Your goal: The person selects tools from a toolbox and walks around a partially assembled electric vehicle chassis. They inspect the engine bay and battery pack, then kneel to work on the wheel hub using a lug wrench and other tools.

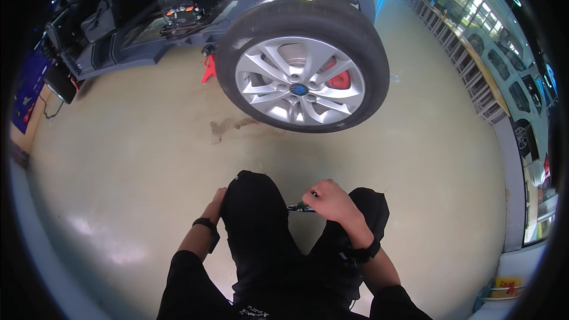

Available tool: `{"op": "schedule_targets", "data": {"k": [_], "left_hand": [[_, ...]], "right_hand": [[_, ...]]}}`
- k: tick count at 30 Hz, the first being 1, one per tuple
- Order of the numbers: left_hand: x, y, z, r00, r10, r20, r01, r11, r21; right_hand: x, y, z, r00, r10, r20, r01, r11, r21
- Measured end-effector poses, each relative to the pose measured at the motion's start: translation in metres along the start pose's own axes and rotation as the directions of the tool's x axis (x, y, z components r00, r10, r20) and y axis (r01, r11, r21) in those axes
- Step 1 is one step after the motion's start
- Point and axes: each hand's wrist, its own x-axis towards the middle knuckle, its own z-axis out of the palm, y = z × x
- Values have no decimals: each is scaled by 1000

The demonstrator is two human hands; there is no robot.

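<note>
- Head view: small dark tool [298,207], long axis running left-right, lies between the knees, pinched in the closed right hand [332,201].
- Left hand [217,201] curls over the left knee, empty as far as visible.
- Wheel [302,77] stands straight ahead, well apart, on the floor [148,142].
</note>
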Motion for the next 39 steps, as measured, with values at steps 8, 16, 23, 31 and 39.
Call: {"op": "schedule_targets", "data": {"k": [8,16,23,31,39], "left_hand": [[1,-5,-3,999,33,-6,-33,999,37],[29,59,-70,992,113,61,-122,979,163],[15,74,-98,964,204,169,-249,915,317],[28,117,-135,971,200,133,-239,842,484],[28,187,-238,981,192,-16,-119,670,733]], "right_hand": [[1,1,-4,999,27,38,-27,1000,5],[8,18,-34,966,255,33,-255,931,260],[8,27,-15,998,60,-14,-57,987,151],[-26,76,-42,998,54,43,-65,942,330],[-87,88,-70,988,134,-77,-57,783,619]]}}
